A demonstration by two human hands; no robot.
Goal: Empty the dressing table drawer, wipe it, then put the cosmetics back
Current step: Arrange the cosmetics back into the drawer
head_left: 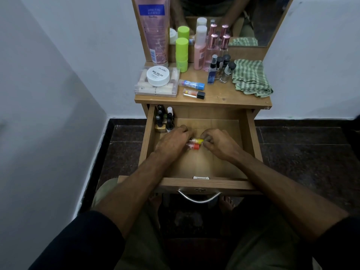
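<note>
The wooden drawer (251, 133) is pulled out toward me. Both hands are inside it. My left hand (173, 141) lies over the clear ends of two small tubes, a yellow-capped tube (198, 141) and a red-capped tube (195, 146), which lie side by side on the drawer floor. My right hand (218, 142) touches the yellow cap with its fingertips. Several small nail polish bottles (164, 118) stand in the drawer's far left corner. The folded green checked cloth (251, 77) lies on the tabletop at the right.
The tabletop (220, 95) holds a clear box with a white nail polish remover jar (157, 76), a blue tube (191, 84), a black-capped tube (194, 93), a green stick (181, 54), pink bottles (200, 49), a tall pink tube (155, 30) and a mirror (259, 18).
</note>
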